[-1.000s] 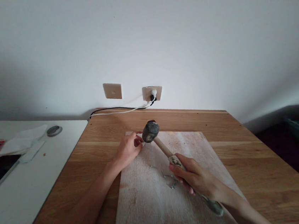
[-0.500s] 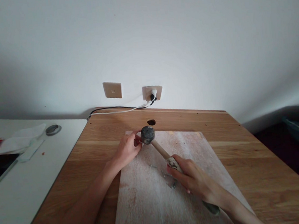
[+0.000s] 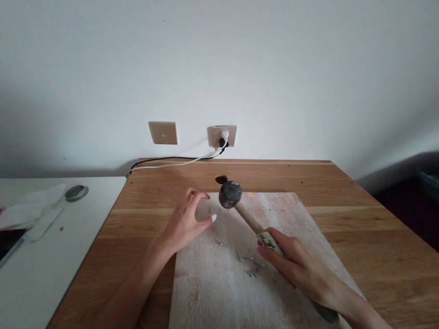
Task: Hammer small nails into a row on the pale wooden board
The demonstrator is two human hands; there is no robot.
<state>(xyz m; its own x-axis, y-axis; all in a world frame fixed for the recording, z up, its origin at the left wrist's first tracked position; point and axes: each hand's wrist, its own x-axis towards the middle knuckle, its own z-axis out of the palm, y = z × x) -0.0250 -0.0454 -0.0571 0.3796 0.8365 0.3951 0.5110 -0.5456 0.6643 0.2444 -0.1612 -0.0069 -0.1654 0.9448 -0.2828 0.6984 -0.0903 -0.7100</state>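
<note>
My right hand (image 3: 300, 263) is wrapped round the handle of a mallet (image 3: 231, 194) with a dark, rounded head. The head is raised near the far edge of a whitish wooden board (image 3: 209, 291). My left hand (image 3: 188, 217) is open at the board's far left corner, thumb and fingers spread apart and holding nothing. Between them a small nail (image 3: 209, 209) shows in the board. Several loose nails (image 3: 252, 272) lie on the board, left of my right hand. A few dark dots mark the board near its far edge.
The board lies on a wooden desk (image 3: 368, 232) with a round cable hole (image 3: 221, 179). Behind it, cables (image 3: 172, 162) run to a wall socket (image 3: 222, 136). A white table (image 3: 74, 242) at left bears a phone (image 3: 1, 250), tissues (image 3: 31, 205) and a grey round cap (image 3: 76, 193).
My left thumb and fingers have spread apart from their pinch at the far left corner. My right hand has moved the mallet to the right, its head away from my left fingers.
</note>
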